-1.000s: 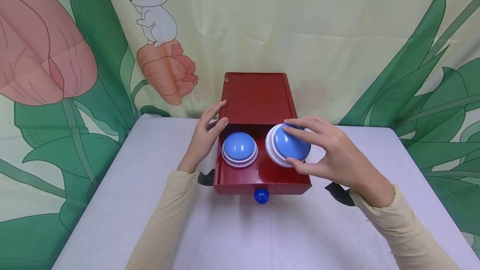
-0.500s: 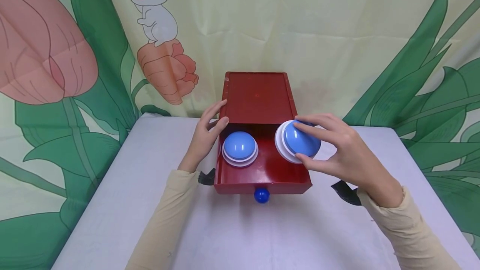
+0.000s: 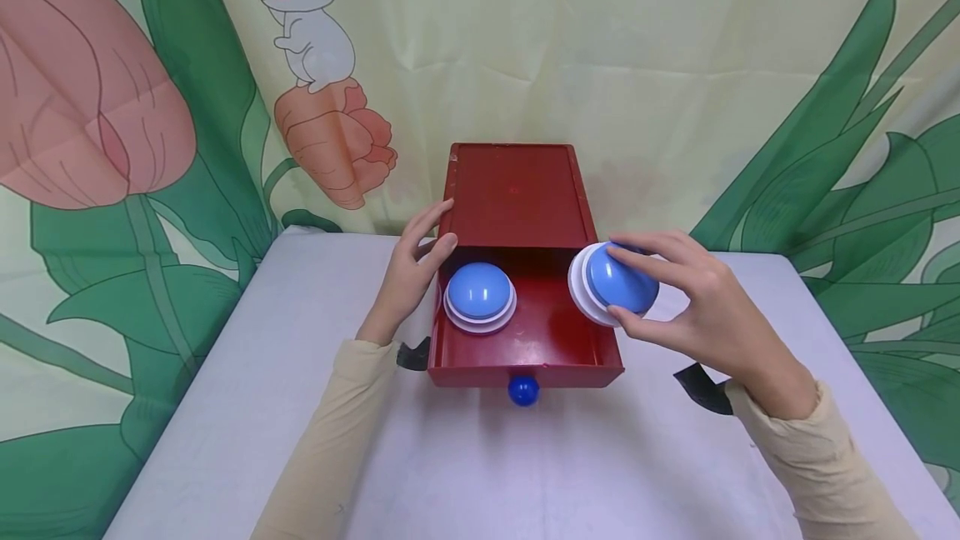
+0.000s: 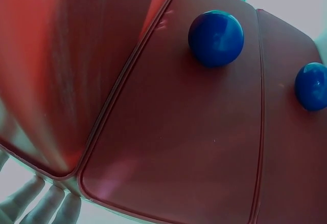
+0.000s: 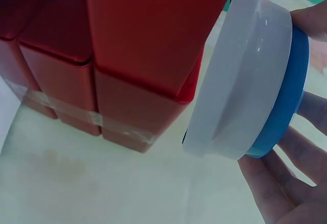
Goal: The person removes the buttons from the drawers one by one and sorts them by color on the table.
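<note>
A red drawer box (image 3: 513,190) stands at the back of the grey table (image 3: 225,407), its top drawer (image 3: 525,352) pulled out, with a blue knob (image 3: 522,391) on the front. One blue dome on a white base (image 3: 480,297) sits in the drawer's left half. My right hand (image 3: 693,307) grips a second blue-and-white dome (image 3: 611,283) tilted above the drawer's right wall; in the right wrist view this dome (image 5: 255,75) hangs beside the red box (image 5: 127,40). My left hand (image 3: 412,273) rests against the box's left side, thumb on its front edge. The left wrist view shows drawer fronts with blue knobs (image 4: 216,37).
A curtain printed with leaves, flowers and a mouse (image 3: 300,15) hangs behind the table. Bare table surface lies in front of the box and on both sides. Black wrist straps (image 3: 701,386) show at both sleeves.
My right hand has lifted the right dome out of the drawer and carried it to the right, past the drawer's right wall. The left hand and the other dome have stayed put.
</note>
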The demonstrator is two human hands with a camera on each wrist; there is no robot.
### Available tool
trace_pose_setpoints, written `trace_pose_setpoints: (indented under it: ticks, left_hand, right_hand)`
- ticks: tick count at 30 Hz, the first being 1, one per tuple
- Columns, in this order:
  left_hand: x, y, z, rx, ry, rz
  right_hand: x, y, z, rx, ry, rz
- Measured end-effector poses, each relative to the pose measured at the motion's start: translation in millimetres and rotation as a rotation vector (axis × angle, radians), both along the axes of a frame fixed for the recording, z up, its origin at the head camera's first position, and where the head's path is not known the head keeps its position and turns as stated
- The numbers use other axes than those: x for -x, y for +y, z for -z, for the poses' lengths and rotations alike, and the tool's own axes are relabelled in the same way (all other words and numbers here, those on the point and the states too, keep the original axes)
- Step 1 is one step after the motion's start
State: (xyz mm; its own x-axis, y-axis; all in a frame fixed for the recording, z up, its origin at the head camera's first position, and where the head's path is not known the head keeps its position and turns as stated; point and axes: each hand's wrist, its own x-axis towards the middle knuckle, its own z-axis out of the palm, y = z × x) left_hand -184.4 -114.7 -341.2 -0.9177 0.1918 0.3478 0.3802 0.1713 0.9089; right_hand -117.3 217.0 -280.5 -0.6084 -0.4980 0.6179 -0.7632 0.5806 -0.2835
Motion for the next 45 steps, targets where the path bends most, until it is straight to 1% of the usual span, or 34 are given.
trace_pose_setpoints:
  ticks: [7,15,28,38,45]
  left_hand:
    - [-0.8,0.3,-0.5,-0.001,0.001,0.001]
    - [-1.2,-0.1,-1.1,-0.001,0.000,0.003]
    - [0.3,0.1,0.9,-0.013,0.005,0.004]
    - [0.4,-0.3,1.1,-0.017,0.006,0.008]
    - [0.7,-0.1,1.5,-0.014,0.005,0.007]
  right_hand:
    - [0.7,7.3,5.2,0.020,0.001,0.021]
    - [-0.9,13.7,6.2,0.025,-0.015,0.060]
    - [-0.1,22.9,11.9,0.029,-0.024,0.116]
    - [3.2,29.6,17.2,0.034,-0.030,0.148]
    - [7.2,33.9,25.2,0.028,-0.047,0.166]
